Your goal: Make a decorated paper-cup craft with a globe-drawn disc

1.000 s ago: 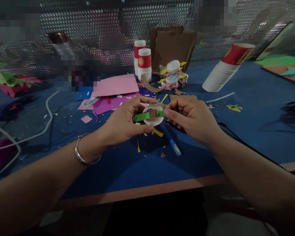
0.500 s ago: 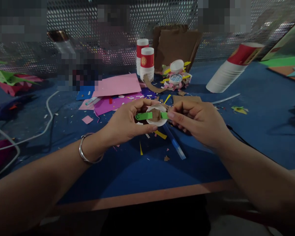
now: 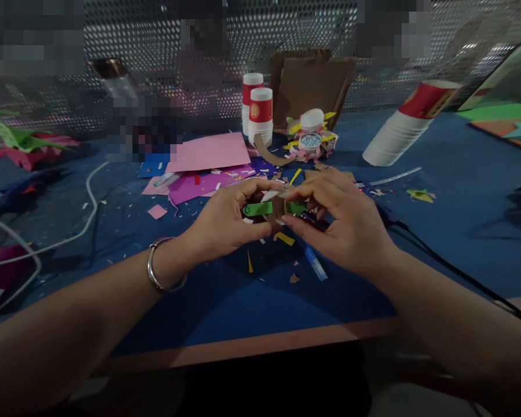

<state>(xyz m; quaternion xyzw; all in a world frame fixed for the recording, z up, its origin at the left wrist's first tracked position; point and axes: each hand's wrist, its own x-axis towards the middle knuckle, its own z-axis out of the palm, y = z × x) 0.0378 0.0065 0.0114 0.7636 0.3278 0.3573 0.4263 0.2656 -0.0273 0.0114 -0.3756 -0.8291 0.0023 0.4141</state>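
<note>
Between both hands is a small white paper cup piece (image 3: 271, 196), its round end facing me. A brown cardboard piece (image 3: 279, 208) lies across its middle, and a green paper strip (image 3: 259, 209) with a drawn smiley face sticks out on either side. My left hand (image 3: 221, 217) curls around the cup from the left, thumb below and fingers above. My right hand (image 3: 341, 217) grips the right side, its thumb and fingertips pressing at the cardboard. Under the right hand lie a dark object, partly hidden, and a blue pen-like stick (image 3: 316, 265).
Pink paper (image 3: 211, 150) and purple paper (image 3: 195, 185) lie at back left amid scraps. Stacked paper cups (image 3: 260, 116), a paper-cup craft (image 3: 311, 139) and cardboard (image 3: 312, 87) stand behind. A leaning cup stack (image 3: 397, 130) is at right. Cables (image 3: 443, 260) cross the blue table.
My right hand has moved left over the cup, its fingers now at the brown cardboard instead of the green strip's right end. The cup looks turned slightly. My left hand still holds it.
</note>
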